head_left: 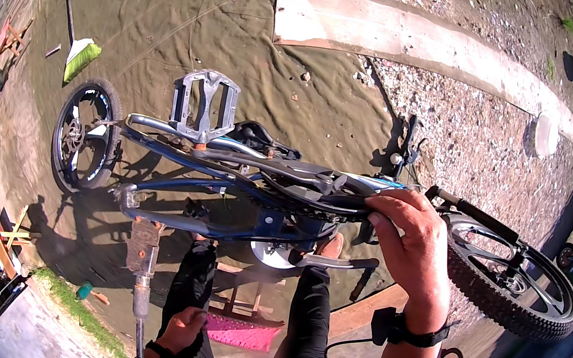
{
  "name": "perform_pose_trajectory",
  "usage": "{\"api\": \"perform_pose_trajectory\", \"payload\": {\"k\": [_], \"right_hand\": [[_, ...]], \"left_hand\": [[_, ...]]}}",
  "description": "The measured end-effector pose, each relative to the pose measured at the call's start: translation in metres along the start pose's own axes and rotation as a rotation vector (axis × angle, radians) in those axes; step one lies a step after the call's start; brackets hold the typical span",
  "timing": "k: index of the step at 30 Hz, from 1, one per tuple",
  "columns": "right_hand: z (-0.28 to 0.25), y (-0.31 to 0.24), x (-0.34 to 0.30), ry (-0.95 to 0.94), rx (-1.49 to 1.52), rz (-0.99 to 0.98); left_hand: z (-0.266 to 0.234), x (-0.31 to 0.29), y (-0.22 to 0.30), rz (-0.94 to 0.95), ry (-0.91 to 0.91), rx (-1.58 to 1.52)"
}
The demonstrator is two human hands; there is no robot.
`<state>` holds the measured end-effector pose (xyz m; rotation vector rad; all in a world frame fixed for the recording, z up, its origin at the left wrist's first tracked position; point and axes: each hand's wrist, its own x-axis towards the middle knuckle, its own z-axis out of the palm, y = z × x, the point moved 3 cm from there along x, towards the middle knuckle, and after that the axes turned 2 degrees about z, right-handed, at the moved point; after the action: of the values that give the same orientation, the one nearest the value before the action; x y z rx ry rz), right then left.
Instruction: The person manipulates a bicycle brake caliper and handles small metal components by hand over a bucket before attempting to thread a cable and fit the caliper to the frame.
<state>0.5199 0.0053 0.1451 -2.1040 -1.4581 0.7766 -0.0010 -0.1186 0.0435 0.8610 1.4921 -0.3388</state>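
Note:
A blue and silver bicycle frame (188, 179) stretches across the middle in front of me. My right hand (413, 238) reaches over its right part, fingers and thumb bent round the edge of the black chainring (350, 208). A crank arm (280, 169) joins that ring to a flat black pedal (204, 106) on the upper side. My left hand (184, 327) is closed into a fist near my left thigh; whatever it may hold is hidden. Next to that wrist, a metal rod (141, 299) with a rusty block-like end (143, 250) reaches up to the frame's lower left.
Left of the frame is a wheel with a disc rotor (85, 134); the knobby front wheel (512, 281) is at right. Handlebar (403, 149) lies beyond. A green-bristled broom (82, 57) rests on the green ground sheet (245, 66). A pink cloth (242, 332) shows between my legs.

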Motion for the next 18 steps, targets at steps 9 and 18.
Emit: {"api": "perform_pose_trajectory", "payload": {"k": [9,18], "right_hand": [[-0.001,0.002,0.006,-0.002,0.001,-0.011],[-0.001,0.0,0.007,0.032,-0.023,-0.075]], "left_hand": [[0.005,-0.001,0.009,-0.033,-0.032,0.094],[0.006,-0.002,0.016,-0.039,-0.007,0.094]]}}
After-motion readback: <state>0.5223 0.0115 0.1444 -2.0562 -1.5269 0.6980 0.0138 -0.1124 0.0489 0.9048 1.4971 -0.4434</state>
